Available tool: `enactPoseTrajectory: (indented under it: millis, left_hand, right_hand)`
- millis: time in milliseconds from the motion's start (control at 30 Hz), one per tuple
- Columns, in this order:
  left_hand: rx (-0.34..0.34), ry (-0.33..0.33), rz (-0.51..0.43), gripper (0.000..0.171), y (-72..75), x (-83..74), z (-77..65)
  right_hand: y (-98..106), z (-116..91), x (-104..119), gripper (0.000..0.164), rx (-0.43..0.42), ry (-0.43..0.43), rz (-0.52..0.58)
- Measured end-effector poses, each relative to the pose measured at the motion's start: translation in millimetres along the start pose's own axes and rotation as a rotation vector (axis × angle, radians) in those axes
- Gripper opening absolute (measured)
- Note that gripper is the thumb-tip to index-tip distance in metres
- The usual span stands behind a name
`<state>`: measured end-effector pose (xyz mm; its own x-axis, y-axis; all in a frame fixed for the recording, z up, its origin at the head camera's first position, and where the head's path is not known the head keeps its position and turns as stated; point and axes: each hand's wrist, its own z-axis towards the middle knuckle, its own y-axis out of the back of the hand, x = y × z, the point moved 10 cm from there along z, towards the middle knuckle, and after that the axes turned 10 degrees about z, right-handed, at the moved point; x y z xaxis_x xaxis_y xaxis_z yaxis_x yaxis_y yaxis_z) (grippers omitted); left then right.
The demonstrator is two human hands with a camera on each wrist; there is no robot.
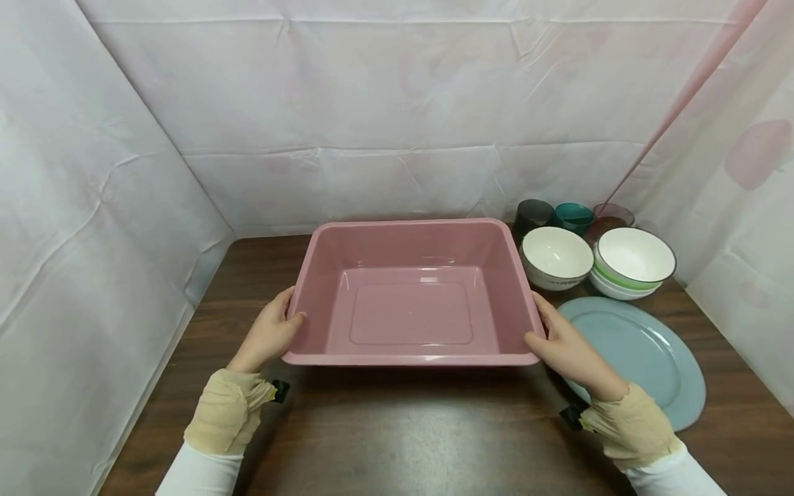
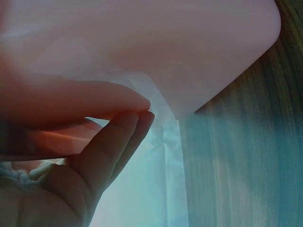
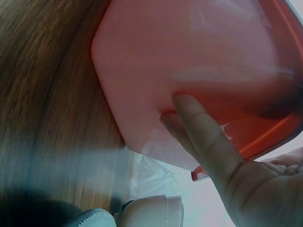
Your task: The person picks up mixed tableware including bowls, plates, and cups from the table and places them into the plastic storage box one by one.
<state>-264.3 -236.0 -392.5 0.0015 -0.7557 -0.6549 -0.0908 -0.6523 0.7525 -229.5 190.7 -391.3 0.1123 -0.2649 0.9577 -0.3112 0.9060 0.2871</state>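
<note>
Way off past the left hand (image 1: 269, 334) there's a pale cloth (image 1: 93, 241) hanging down, and the forearm has a tan wrap (image 1: 226, 412) on it. That hand is gripping the left side of a big pink basin (image 1: 409, 313), thumb hooked over the rim and the fingers against the outside wall. The basin sits right between the two hands, open side up, and I honestly can't tell if it's touching the dark wood surface (image 1: 409, 427) or held a bit above it.

Moving right, just beyond the right hand (image 1: 567, 348) you get a dark cup (image 1: 533, 213) with a white bowl (image 1: 557, 255) in front of it. The right hand itself has the basin's other end, thumb over the rim again, fingers on the outside. Farther out behind it there's a teal cup (image 1: 573, 217), then a see-through pinkish cup (image 1: 614, 215). A blue-grey oval plate (image 1: 645, 358) lies just right of that hand, partly behind the wrist, and past its far edge is a bowl stack (image 1: 635, 251), white with a green one showing.
</note>
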Motion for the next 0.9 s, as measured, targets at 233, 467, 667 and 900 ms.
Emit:
enactPoseTrajectory:
  millis: [233, 467, 667, 900]
  left_hand:
    - [0.057, 0.030, -0.052, 0.058, -4.2, 4.9, 5.9]
    - [0.062, 0.022, -0.057, 0.057, -5.9, 2.8, 17.7]
    - [0.051, 0.003, -0.039, 0.049, -4.7, -0.2, 19.3]
    - [0.048, -0.008, -0.030, 0.047, -3.1, -1.5, 20.4]
  right_hand:
    - [1.4, -3.0, -1.1, 0.073, -0.003, -0.014, -0.002]
    - [4.6, -7.8, -4.0, 0.072, -0.009, -0.022, 0.013]
    - [6.4, -7.8, -3.4, 0.070, 0.004, -0.005, 0.018]
    - [21.0, -8.2, -4.5, 0.064, -0.032, -0.085, -0.056]
